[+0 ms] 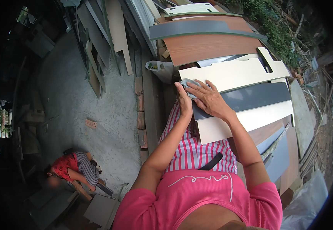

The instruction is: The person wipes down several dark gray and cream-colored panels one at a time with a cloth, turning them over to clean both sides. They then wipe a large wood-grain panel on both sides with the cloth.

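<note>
My right hand (209, 98) lies with fingers stretched over a crumpled grey-blue cloth (190, 85), pressing it at the near left end of the panels. Beside it, my left hand (185, 102) is held upright against the panel ends, touching the cloth's edge. Its visible finger is straight, and the others are partly hidden. Under and near my right hand lies a dark grey panel (256, 97). A cream panel with cut-outs (235, 75) is just beyond it, and another cream panel (247, 122) lies on the near side, over my lap.
Farther back are wood-brown panels (208, 48) and a long grey strip (208, 28). A white sack (162, 70) stands left of the stack. Boards (114, 34) lean at the upper left. Another person (72, 168) crouches on the concrete floor (113, 126), near a loose brick (91, 123).
</note>
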The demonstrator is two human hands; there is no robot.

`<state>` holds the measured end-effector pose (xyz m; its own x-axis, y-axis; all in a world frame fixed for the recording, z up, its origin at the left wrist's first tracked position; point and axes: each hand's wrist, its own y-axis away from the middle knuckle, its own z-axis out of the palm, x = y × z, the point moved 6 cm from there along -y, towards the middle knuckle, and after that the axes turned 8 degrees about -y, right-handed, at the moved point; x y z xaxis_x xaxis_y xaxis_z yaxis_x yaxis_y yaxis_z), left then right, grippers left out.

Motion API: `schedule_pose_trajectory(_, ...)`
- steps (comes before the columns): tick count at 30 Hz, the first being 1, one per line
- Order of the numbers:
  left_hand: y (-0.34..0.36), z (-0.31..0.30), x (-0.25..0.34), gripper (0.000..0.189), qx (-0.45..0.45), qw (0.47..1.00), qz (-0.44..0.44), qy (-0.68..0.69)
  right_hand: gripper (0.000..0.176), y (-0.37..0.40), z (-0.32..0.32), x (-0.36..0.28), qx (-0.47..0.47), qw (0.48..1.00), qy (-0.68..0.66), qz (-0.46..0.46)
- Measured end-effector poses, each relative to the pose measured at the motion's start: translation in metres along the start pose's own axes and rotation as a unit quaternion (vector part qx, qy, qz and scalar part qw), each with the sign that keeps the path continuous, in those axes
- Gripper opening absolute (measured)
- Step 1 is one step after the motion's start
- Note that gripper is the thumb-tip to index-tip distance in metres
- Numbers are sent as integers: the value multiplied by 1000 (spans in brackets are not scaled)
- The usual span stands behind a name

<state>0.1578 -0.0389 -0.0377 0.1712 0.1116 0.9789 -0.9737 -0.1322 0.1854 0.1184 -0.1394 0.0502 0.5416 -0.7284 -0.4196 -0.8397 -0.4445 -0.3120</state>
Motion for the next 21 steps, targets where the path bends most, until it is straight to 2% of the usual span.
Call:
schedule_pose_trajectory(2, -1, 8, 2, 73, -55, 995, -5, 82, 41, 14, -9, 9, -39, 998, -17, 36)
schedule_pose_trajectory(3, -7, 7, -8, 64, -59, 995, -8, 81, 41, 21, -13, 17, -40, 998, -14, 40)
schedule_pose_trajectory(5, -9, 3, 3, 56, -36, 996, 79, -24, 42, 34, -23, 51, -29, 989, 24, 144)
schedule_pose_trajectory(8, -8, 3, 3, 50, -40, 996, 72, -32, 42, 47, -43, 97, 0, 969, 71, 237)
schedule_pose_trajectory(10, -7, 3, 4, 49, -43, 996, 70, -27, 43, 46, -46, 120, 56, 951, 104, 285)
schedule_pose_trajectory(11, -6, 4, 6, 48, -43, 996, 69, -23, 44, 46, -48, 126, 88, 942, 119, 300)
schedule_pose_trajectory(14, -6, 4, 5, 47, -40, 997, 63, -16, 45, 33, -33, 116, 102, 924, 159, 333)
schedule_pose_trajectory(18, -5, 4, 4, 46, -56, 997, 43, -8, 44, 0, -3, 43, 89, 978, 84, 170)
schedule_pose_trajectory(21, -5, 4, 5, 42, -51, 998, 45, -5, 43, -10, 11, 14, 52, 993, 38, 100)
